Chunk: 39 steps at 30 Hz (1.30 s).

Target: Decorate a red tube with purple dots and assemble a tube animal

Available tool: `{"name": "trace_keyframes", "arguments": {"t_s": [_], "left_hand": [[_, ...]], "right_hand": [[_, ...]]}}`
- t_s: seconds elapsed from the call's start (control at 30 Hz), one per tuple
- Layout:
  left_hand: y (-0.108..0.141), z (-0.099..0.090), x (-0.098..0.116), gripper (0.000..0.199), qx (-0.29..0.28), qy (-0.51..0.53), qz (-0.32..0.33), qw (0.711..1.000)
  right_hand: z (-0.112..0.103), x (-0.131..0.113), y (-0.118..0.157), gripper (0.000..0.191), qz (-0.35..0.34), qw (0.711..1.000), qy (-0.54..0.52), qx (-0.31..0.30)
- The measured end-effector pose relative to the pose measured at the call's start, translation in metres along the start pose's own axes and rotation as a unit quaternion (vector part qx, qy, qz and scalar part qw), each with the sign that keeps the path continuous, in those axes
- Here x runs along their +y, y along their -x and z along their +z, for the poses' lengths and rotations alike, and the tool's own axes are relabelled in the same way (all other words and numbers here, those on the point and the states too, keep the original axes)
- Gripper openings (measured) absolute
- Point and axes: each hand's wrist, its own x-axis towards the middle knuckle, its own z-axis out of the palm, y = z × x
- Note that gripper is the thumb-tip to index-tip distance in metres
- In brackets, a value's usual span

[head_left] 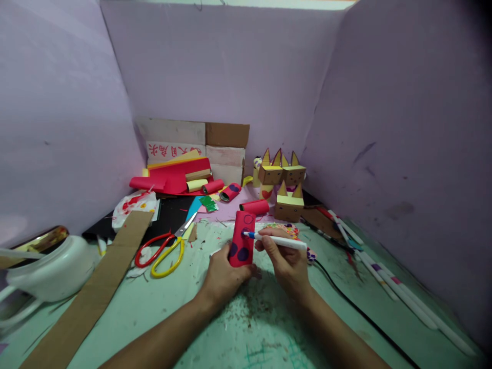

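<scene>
A red paper tube (249, 248) stands upright at the middle of the table, marked with dark blue filled spots low down and an outlined circle near its top. My left hand (223, 274) is closed round the lower part of this tube. Pinched in my right hand (286, 261) is a white marker (286, 242), held nearly level, its blue tip touching a spot on the tube. Just behind lies another red tube (255, 207) on its side.
Red-and-yellow scissors (179, 234) and a long cardboard strip (100, 287) lie left, beside a white pot (57, 269). Small cardboard boxes with pointed ears (289, 207) stand behind. Red paper (180, 174) leans at the back. A black cable (357, 307) and white sticks (407, 297) lie right.
</scene>
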Motion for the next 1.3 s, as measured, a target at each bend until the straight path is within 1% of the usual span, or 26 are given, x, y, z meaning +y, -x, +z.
{"name": "trace_keyframes", "arguments": {"t_s": [0.1,0.23,0.47,0.67,0.9,1.07,1.3], "left_hand": [[0.002,-0.0002,0.0026,0.028,0.004,0.001,0.0,1.0],[0.0033,-0.0004,0.0046,0.028,0.003,-0.001,-0.008,1.0],[0.0017,0.0005,0.002,0.029,0.007,-0.004,-0.005,1.0],[0.001,0.0006,0.003,0.028,0.002,-0.01,-0.01,1.0],[0.0002,-0.0007,0.0005,0.028,0.001,-0.004,0.006,1.0],[0.0007,-0.0008,0.0019,0.027,0.0,0.005,0.006,1.0],[0.0013,-0.0007,0.0027,0.026,0.001,-0.004,-0.004,1.0]], "right_hand": [[-0.001,0.0022,-0.0005,0.01,-0.006,1.0,0.002,0.013],[-0.0024,0.0036,-0.0015,0.011,-0.008,1.0,0.01,0.016],[-0.0009,0.0016,-0.0008,0.011,-0.002,1.0,-0.001,0.012],[-0.0008,0.0036,-0.0013,0.011,-0.002,1.0,0.009,0.029],[0.0016,0.0005,0.0002,0.011,0.003,1.0,-0.002,0.008],[0.0002,-0.0008,0.0026,0.014,0.012,1.0,-0.001,-0.003],[-0.0011,0.0,0.0009,0.017,0.008,1.0,0.009,0.027]]}}
